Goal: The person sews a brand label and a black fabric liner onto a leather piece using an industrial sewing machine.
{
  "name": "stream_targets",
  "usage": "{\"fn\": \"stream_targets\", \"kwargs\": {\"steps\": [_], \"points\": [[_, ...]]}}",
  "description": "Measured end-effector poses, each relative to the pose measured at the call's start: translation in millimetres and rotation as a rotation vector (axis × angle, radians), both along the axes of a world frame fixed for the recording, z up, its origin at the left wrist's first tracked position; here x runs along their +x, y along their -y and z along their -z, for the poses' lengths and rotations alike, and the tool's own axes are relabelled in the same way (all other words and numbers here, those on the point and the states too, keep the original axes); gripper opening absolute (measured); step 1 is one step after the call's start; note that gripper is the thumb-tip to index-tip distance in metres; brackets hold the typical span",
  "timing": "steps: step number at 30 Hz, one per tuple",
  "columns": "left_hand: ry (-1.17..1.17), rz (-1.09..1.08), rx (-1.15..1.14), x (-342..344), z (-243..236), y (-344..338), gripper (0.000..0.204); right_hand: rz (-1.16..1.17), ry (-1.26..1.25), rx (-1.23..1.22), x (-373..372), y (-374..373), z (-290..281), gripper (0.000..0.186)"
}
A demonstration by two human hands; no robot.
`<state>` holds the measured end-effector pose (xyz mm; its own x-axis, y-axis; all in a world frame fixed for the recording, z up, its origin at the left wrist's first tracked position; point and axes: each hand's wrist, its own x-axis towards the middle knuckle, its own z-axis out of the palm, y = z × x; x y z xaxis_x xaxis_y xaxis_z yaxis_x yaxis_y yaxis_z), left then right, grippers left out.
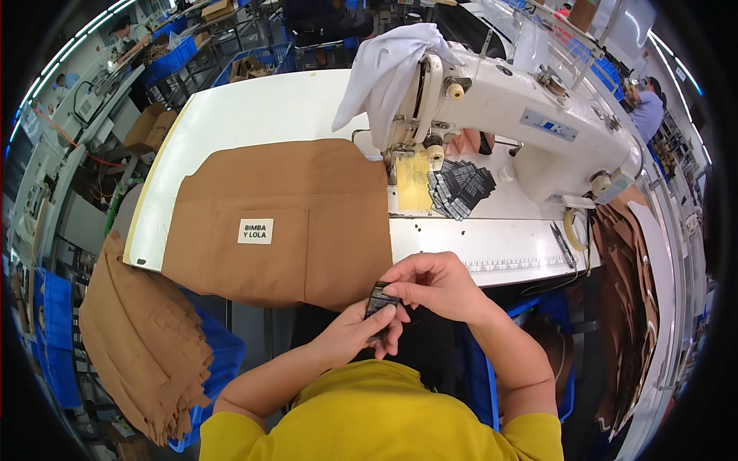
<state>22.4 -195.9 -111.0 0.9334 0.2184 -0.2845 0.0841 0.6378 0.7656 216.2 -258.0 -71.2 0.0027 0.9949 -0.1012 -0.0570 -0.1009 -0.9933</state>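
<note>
In front of my body, just off the table's front edge, a small stack of black printed labels (380, 298) is held between both hands. My left hand (346, 335) closes around the stack from below, thumb on top. The thumb and fingers of my right hand (440, 286) pinch its upper end. To the left lies a flat brown fabric piece (231, 180) with a stitched pocket and a white patch (255, 231); its right edge reaches the sewing machine (500, 92). More black labels (463, 189) are fanned out beside the needle area, next to a yellow plate (413, 183).
A white cloth (392, 73) drapes over the machine head. Tweezers (563, 244) and a tape roll (575, 229) lie at the table's right. Brown fabric pieces (146, 338) hang over a blue bin (219, 349) at left; more brown pieces (626, 300) hang at right.
</note>
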Motion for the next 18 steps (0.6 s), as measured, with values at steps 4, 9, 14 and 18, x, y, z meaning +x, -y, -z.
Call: {"fn": "stream_targets", "kwargs": {"steps": [4, 9, 14, 18], "points": [[0.103, -0.296, 0.384, -5, -11, -8, 0.029, 0.12, -0.049, 0.226, -14, -5, 2, 0.011], [0.099, -0.504, 0.933, -8, -26, -36, 0.014, 0.191, -0.026, 0.367, -21, -18, 7, 0.011], [-0.07, -0.314, 1.141, 11, -41, -107, 0.011, 0.129, 0.75, 0.613, 35, -61, 10, 0.015], [-0.161, -0.297, 1.662, 74, -13, -157, 0.006, 0.041, 1.288, 0.751, 71, -94, 22, 0.017]]}}
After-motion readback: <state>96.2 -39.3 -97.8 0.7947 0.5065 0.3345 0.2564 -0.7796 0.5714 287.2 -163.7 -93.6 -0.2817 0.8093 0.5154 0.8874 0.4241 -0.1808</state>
